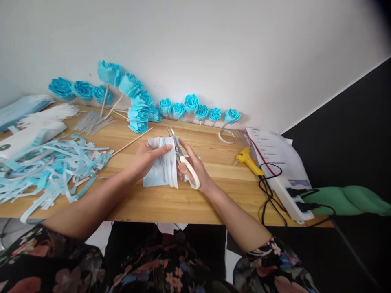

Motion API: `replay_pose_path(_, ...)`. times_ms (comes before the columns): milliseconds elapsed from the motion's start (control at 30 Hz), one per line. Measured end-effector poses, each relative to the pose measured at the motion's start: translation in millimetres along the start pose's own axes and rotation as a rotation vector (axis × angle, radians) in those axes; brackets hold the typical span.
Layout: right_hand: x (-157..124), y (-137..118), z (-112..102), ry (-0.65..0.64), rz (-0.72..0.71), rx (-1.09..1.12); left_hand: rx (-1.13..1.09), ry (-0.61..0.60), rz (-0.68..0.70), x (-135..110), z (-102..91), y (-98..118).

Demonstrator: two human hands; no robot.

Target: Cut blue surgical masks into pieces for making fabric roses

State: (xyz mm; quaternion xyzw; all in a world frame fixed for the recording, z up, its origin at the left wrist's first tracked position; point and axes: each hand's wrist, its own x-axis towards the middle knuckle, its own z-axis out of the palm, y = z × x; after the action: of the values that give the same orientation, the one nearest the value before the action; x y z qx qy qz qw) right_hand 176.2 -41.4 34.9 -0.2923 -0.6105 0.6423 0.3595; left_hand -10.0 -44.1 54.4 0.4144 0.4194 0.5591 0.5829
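Note:
My left hand (148, 156) grips a pale blue pleated face mask (160, 169) by its upper part, the thumb lying across the front. In my right hand (195, 162) is a pair of scissors (192, 173) with white handles, its blades pointing away from me. The blades lie along the right edge of the mask and are slightly apart at the tips. Another pale piece shows partly behind my right hand, mostly hidden. A thin wooden stick (131, 142) lies on the table beyond my left wrist.
Blue paper-like flowers (139, 110) on sticks lean along the wall. Cut strips (58, 171) pile at the left, near stacked masks (24, 108). On the right are a tape roll (227, 136), a yellow glue gun (249, 160), a power strip (291, 203), papers (275, 154) and a green object (351, 199).

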Motion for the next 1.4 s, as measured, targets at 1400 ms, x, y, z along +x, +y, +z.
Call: replay_pose_path(1400, 15, -21, -32, -0.025, 0.007, 0.628, 0.994, -0.301, 0.387, 23, 16.6, 6)
